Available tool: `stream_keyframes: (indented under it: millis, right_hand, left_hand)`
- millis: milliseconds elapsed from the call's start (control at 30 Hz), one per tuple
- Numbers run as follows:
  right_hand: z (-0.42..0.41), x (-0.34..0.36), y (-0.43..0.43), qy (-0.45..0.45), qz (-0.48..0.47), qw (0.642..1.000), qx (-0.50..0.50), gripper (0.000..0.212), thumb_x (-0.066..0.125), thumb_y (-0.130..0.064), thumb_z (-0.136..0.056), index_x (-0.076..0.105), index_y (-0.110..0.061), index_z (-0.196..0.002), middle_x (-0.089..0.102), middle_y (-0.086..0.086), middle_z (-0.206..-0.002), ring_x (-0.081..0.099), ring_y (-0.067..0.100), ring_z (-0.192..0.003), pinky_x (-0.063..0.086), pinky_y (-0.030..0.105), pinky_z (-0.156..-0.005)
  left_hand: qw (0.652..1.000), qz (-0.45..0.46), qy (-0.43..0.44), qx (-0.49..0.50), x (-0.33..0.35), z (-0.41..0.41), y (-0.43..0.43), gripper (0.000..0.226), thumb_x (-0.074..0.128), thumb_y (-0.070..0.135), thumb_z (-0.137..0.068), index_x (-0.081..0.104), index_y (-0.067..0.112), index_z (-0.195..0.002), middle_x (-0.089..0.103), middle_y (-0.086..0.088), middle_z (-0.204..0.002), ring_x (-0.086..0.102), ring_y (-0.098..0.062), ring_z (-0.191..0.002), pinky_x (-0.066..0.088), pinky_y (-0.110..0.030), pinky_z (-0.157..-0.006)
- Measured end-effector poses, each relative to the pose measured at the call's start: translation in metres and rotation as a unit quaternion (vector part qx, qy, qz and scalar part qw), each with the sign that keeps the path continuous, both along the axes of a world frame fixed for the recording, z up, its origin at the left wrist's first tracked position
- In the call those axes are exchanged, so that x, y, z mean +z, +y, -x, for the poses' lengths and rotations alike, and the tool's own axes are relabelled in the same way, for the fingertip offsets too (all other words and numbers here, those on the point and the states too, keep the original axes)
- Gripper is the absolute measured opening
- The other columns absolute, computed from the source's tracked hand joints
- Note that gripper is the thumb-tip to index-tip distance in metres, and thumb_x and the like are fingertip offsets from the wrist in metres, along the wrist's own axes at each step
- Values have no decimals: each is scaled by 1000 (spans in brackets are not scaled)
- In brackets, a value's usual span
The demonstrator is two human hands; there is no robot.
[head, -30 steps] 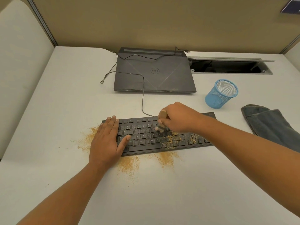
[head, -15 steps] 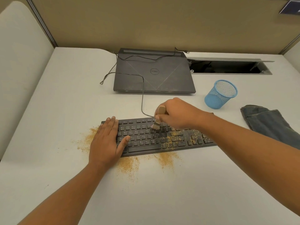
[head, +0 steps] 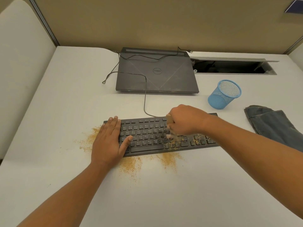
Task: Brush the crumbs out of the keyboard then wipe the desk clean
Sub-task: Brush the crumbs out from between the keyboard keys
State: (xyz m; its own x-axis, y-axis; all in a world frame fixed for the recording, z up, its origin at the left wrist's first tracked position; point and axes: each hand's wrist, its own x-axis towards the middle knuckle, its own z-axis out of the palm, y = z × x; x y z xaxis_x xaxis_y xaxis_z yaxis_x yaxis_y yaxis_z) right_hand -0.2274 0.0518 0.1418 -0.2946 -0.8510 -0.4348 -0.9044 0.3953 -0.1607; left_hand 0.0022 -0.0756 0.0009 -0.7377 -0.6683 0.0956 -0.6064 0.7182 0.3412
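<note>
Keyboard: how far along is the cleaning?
Done: the keyboard's left keys look crumb-free. In hand: the right hand works the brush over the middle keys; the left hand rests on the keyboard. Left: crumbs on the right keys, piles on the desk, cloth untouched.

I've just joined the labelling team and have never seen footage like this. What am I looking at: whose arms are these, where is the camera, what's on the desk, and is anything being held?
There is no machine here. These are a person's two bare arms, seen by a wide-angle camera worn on their head, which looks forward and down. The left hand lies flat on the left end of a black keyboard, as if to steady it. The right hand grips a small brush, its blurred bristles down on the keys. Brown crumbs lie on the keyboard's right half and on the white desk, in front of the keyboard and to its left. Farther back are a closed laptop and a blue mesh cup. A blue-grey cloth lies at the right.
</note>
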Motion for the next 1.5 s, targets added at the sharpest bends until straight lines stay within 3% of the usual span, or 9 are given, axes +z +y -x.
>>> stream_keyframes:
  millis: [133,267,433,567,800,967,1133,1367,1500]
  right_hand:
    - [-1,-5,15,-86,119,986,-80,31,50,-24,-100,72,-13,-82,65,-12,-73,58,-1,-59,34,11,-48]
    - [-5,-21,34,-72,89,990,-78,41,43,-31,-100,67,-17,-70,66,-2,-67,62,13,-61,49,30,-54]
    - [-14,-17,35,-89,167,974,-125,36,43,-27,-103,68,-17,-79,64,-10,-67,58,3,-57,34,10,-49]
    - [-16,-20,38,-22,117,986,-113,35,43,-27,-100,63,-14,-74,63,-2,-66,61,15,-63,44,27,-60]
    - [-10,-24,24,-107,107,974,-167,30,51,-27,-97,70,-10,-80,71,7,-79,66,23,-67,56,37,-61]
    - [-8,-15,22,-104,149,971,-158,36,45,-20,-99,73,-10,-77,66,-12,-68,60,5,-58,36,9,-49]
    - [-8,-16,23,-94,98,985,-104,40,47,-26,-99,68,-3,-76,69,5,-71,56,17,-57,45,30,-55]
    - [-19,-17,43,-59,93,993,-27,44,39,-34,-102,53,-17,-65,60,1,-63,57,20,-60,38,29,-54]
    - [-27,-16,45,-68,137,987,-44,42,36,-33,-103,63,-17,-76,63,-3,-67,59,14,-63,45,29,-60]
  left_hand:
    - [1000,0,2,0,1,0,0,88,8,73,-93,29,12,-153,24,-2,-161,14,-15,-150,10,-36,-123]
    - [1000,-1,1,0,1,0,0,88,8,73,-92,29,13,-153,24,-2,-161,14,-15,-150,9,-36,-123]
    - [1000,-3,-4,1,1,0,0,89,6,74,-92,28,14,-154,22,-2,-161,12,-14,-150,9,-36,-123]
    - [1000,-4,-4,3,1,0,0,88,8,73,-92,27,14,-154,22,-1,-162,12,-14,-150,10,-36,-123]
    - [1000,-6,-6,3,1,0,1,88,7,74,-91,25,15,-155,20,0,-162,9,-13,-150,7,-35,-123]
    - [1000,-5,5,2,1,0,2,87,10,72,-93,30,13,-153,23,-2,-161,13,-14,-150,9,-35,-123]
    - [1000,-2,4,3,2,0,2,87,10,72,-93,30,13,-153,24,-2,-161,13,-15,-150,8,-35,-123]
    - [1000,-2,3,4,3,0,2,87,10,72,-93,29,13,-153,23,-2,-161,13,-15,-150,9,-35,-123]
    - [1000,-3,3,2,2,0,1,87,9,73,-92,29,13,-153,23,-2,-161,13,-15,-150,9,-35,-123]
